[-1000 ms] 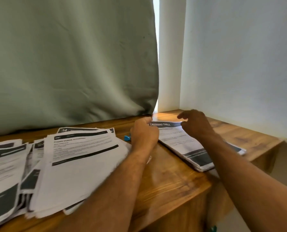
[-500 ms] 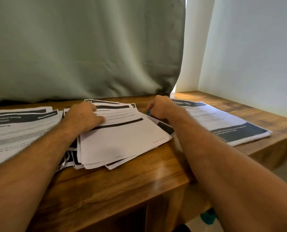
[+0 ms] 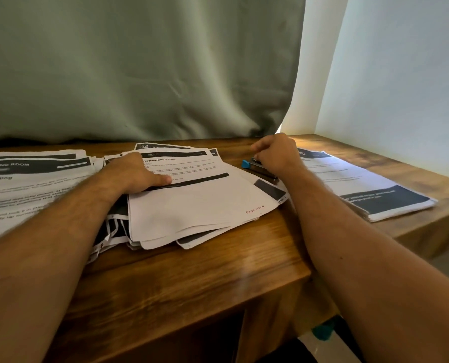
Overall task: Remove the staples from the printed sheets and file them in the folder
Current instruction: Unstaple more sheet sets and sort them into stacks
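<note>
Left hand (image 3: 133, 174) resting flat on the middle pile of printed sheets (image 3: 197, 197), right hand (image 3: 275, 153) curled round a blue-tipped stapler (image 3: 257, 167) on the table (image 3: 192, 279), second stack (image 3: 362, 184) to the right

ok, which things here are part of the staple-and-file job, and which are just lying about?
In the job:
- left hand, resting on the middle stack of printed sheets
- right hand, gripping the blue-tipped stapler
- neat stack on the right
- loose sheets on the left

Lying about:
- green curtain
- wooden desk
- teal object below the desk

No folder in view.
</note>
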Demonstrator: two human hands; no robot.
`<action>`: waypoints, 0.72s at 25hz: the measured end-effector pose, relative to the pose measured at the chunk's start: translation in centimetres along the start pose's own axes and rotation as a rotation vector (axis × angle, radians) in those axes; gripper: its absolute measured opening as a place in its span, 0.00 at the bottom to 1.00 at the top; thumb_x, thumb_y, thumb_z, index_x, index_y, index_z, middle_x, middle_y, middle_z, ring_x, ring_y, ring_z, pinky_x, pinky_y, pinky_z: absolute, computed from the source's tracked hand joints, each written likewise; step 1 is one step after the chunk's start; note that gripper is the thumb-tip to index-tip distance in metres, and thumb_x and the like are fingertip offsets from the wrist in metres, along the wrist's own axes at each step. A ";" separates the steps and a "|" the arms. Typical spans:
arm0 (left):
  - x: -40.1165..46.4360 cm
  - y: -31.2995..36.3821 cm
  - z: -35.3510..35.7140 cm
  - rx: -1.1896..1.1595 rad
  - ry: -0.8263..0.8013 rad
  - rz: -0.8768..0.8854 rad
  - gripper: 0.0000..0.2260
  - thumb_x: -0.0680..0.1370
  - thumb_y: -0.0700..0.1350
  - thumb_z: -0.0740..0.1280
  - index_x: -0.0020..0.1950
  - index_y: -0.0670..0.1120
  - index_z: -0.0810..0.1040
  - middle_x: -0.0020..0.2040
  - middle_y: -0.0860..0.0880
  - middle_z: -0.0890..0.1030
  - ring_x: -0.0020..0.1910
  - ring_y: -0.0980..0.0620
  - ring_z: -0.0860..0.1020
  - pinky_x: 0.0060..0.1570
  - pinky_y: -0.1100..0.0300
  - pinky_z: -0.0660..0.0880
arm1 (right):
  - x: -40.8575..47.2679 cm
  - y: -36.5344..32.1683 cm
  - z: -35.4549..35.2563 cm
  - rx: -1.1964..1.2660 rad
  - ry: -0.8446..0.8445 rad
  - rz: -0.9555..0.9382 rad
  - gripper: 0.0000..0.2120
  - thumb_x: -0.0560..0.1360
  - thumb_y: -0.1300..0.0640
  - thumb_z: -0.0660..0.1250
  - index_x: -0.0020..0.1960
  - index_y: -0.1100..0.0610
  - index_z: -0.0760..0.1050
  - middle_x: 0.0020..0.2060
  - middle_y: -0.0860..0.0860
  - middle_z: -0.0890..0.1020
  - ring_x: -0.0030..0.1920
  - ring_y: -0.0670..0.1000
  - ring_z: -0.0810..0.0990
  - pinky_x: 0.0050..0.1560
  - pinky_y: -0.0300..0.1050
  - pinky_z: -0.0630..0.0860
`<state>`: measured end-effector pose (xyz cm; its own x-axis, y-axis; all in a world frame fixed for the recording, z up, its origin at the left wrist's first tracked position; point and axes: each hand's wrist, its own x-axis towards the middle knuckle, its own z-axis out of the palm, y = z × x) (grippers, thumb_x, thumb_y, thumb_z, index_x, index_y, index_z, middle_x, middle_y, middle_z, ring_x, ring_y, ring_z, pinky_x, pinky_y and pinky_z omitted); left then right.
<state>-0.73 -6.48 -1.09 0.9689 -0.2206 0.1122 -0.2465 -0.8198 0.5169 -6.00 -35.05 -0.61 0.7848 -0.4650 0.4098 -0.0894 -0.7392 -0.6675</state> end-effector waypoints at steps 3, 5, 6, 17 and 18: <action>0.0 -0.4 0.1 -0.038 0.028 0.014 0.32 0.67 0.60 0.79 0.67 0.51 0.76 0.65 0.47 0.80 0.62 0.43 0.78 0.64 0.49 0.74 | -1.4 -0.6 -0.9 0.232 0.006 -0.047 0.10 0.78 0.63 0.68 0.46 0.49 0.82 0.46 0.47 0.82 0.51 0.49 0.79 0.56 0.44 0.77; 0.3 -0.8 0.1 -0.067 0.058 0.014 0.35 0.61 0.61 0.82 0.65 0.53 0.77 0.62 0.48 0.82 0.58 0.44 0.80 0.63 0.46 0.76 | -1.8 -0.9 -1.6 0.316 0.005 -0.038 0.10 0.78 0.64 0.67 0.48 0.50 0.82 0.45 0.49 0.82 0.50 0.50 0.80 0.53 0.44 0.79; 0.4 -1.0 0.1 -0.086 0.074 0.006 0.36 0.59 0.61 0.83 0.64 0.53 0.77 0.60 0.48 0.83 0.57 0.45 0.80 0.62 0.46 0.76 | -2.0 -0.9 -1.8 0.347 -0.013 -0.017 0.10 0.78 0.64 0.66 0.48 0.51 0.82 0.44 0.50 0.82 0.47 0.50 0.80 0.50 0.44 0.81; -0.4 -0.6 -0.3 -0.277 0.272 -0.021 0.27 0.72 0.42 0.79 0.68 0.44 0.74 0.64 0.45 0.81 0.62 0.43 0.78 0.59 0.52 0.73 | -2.6 -1.9 0.9 -0.097 -0.457 -0.065 0.07 0.71 0.54 0.76 0.49 0.49 0.84 0.49 0.45 0.83 0.52 0.47 0.80 0.59 0.51 0.77; -0.4 -0.5 -0.4 -0.288 0.320 -0.007 0.21 0.75 0.41 0.76 0.67 0.44 0.76 0.63 0.45 0.82 0.61 0.44 0.79 0.55 0.53 0.74 | -2.6 -2.2 1.0 -0.104 -0.457 -0.061 0.06 0.71 0.55 0.76 0.49 0.49 0.84 0.50 0.45 0.83 0.53 0.48 0.80 0.60 0.52 0.77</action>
<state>-1.02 -5.75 -1.03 0.9397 -0.0031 0.3421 -0.2676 -0.6297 0.7293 -7.29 -31.76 -0.85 0.9779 -0.1744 0.1150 -0.0775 -0.8140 -0.5757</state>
